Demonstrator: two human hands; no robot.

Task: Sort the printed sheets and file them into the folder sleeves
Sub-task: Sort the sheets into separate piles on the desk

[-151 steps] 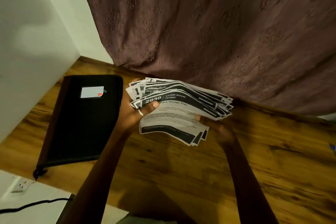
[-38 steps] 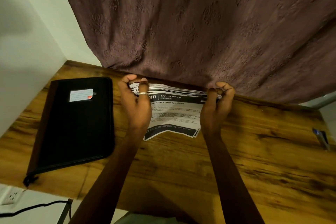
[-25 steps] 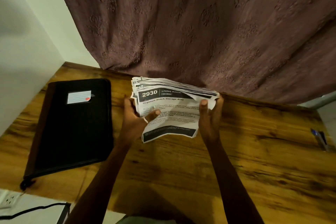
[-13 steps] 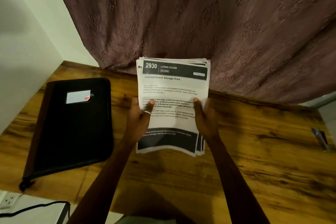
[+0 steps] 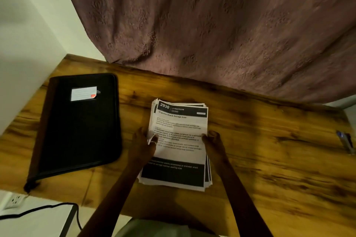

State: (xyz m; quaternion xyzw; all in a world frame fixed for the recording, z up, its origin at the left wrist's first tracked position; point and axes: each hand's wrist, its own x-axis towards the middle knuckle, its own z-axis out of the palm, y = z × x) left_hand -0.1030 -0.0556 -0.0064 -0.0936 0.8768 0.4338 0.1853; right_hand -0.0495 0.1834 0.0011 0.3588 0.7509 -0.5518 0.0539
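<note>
1. Nearest, at 6 o'clock: left hand (image 5: 143, 145) and right hand (image 5: 212, 140) apart, each pinching one long edge of the stack of printed sheets (image 5: 177, 146).
2. Flat on the wooden desk (image 5: 269, 150) at centre, long axis running 6 to 12, header at the far end.
3. Out at 9 o'clock, beside the stack but not touching: closed black folder (image 5: 79, 127), long axis roughly parallel, nearer the left hand.
4. Farthest, 12 o'clock: curtain (image 5: 212, 25).
</note>
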